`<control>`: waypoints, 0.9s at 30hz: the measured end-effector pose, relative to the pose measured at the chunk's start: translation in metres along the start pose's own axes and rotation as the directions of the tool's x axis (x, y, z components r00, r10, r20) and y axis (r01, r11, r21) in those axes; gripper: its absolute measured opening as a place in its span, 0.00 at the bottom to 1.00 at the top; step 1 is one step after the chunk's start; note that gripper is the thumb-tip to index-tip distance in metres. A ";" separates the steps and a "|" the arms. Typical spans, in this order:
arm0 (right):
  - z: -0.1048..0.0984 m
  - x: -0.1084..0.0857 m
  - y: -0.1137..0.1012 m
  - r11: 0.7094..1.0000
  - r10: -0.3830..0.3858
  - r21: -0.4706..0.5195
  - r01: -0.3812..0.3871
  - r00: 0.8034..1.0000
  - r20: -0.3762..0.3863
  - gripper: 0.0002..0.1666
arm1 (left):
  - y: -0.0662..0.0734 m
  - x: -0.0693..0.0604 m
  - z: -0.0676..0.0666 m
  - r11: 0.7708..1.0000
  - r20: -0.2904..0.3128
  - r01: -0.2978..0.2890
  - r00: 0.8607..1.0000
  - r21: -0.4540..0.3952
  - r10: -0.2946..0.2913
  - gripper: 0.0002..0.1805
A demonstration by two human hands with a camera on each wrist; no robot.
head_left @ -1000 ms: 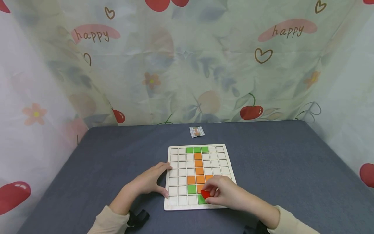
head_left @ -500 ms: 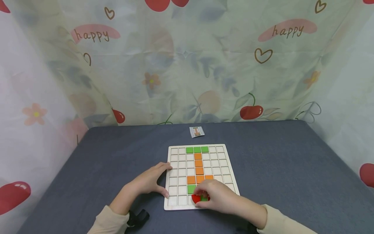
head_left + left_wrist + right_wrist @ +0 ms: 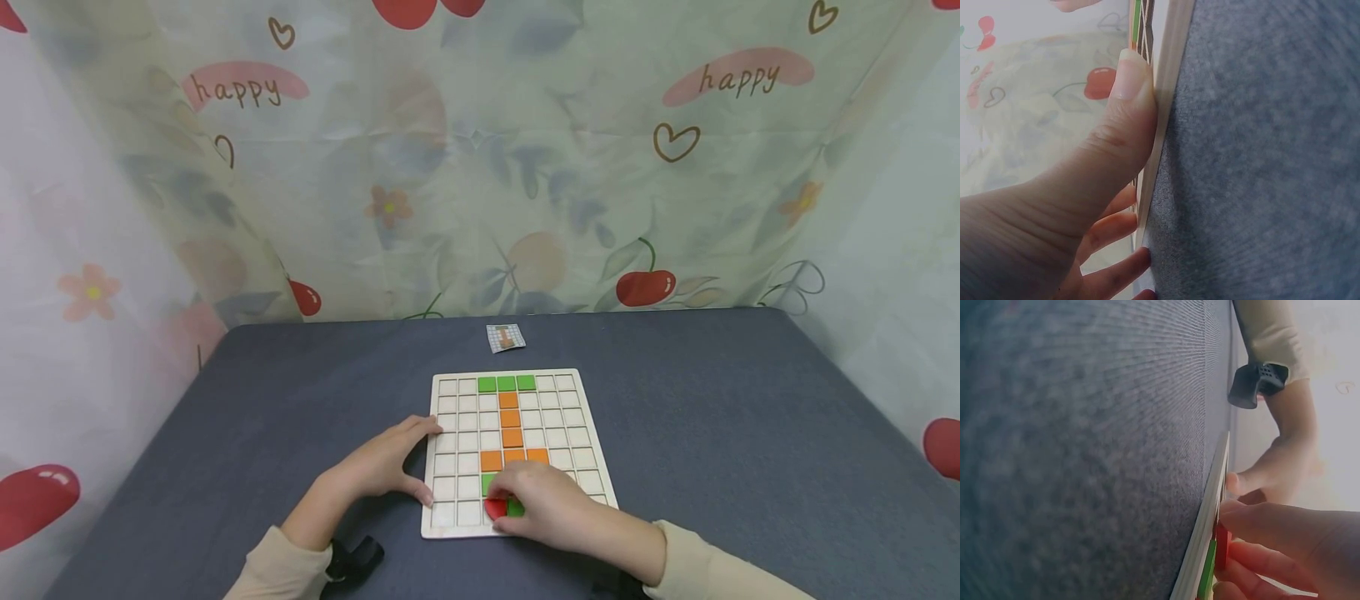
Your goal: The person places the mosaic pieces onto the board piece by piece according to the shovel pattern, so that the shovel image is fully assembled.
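My right hand (image 3: 543, 508) pinches a small red tile with a rounded edge (image 3: 495, 508) over the near row of a white gridded board (image 3: 459, 533). The right wrist view shows the red tile (image 3: 1222, 545) between thumb and fingers, standing just over the board beside a green tile (image 3: 1207, 570). My left hand (image 3: 375, 462) rests at the board's left edge, thumb and fingers spread apart. Its thumb (image 3: 1129, 106) lies against the rim in the left wrist view. Orange tiles (image 3: 511, 419) run down a middle column; green tiles (image 3: 506, 384) fill part of the far row. My right hand hides some near cells.
Beyond the board lies a small printed card (image 3: 506, 338) with a grid picture. A dark grey cloth (image 3: 712, 400) covers the table. A patterned curtain (image 3: 480, 183) hangs behind it and at both sides. Black wrist devices (image 3: 355, 562) show at the cuffs.
My right hand has moved left and slightly towards me with the red tile, from right of the near green tile to the cell left of it. The left hand stays put.
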State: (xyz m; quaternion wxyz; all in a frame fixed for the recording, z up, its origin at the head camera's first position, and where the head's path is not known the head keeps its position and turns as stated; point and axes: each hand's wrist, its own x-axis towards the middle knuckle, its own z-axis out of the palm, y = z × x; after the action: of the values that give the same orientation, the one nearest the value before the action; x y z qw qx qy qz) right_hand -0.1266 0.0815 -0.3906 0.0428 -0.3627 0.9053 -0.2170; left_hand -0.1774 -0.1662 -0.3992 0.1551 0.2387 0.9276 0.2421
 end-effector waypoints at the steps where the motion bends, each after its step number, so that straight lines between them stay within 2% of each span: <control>1: 0.000 0.000 0.000 1.000 -0.002 -0.008 0.002 1.000 -0.001 0.08 | 0.000 0.000 0.000 1.000 0.000 0.000 1.000 0.001 0.000 0.51; 10: 0.001 0.002 -0.001 0.999 -0.002 -0.042 0.002 1.000 0.007 0.09 | -0.001 0.000 0.000 1.000 0.000 0.004 1.000 -0.004 -0.004 0.51; 27: 0.000 0.002 0.000 1.000 0.026 -0.004 -0.026 0.999 0.027 0.08 | 0.001 0.000 0.000 1.000 0.003 0.013 1.000 -0.008 -0.013 0.51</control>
State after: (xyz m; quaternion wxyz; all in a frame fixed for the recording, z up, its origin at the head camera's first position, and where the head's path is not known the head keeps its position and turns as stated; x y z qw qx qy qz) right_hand -0.1282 0.0802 -0.3902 0.0573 -0.3537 0.9097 -0.2098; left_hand -0.1774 -0.1655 -0.3990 0.1590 0.2323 0.9279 0.2445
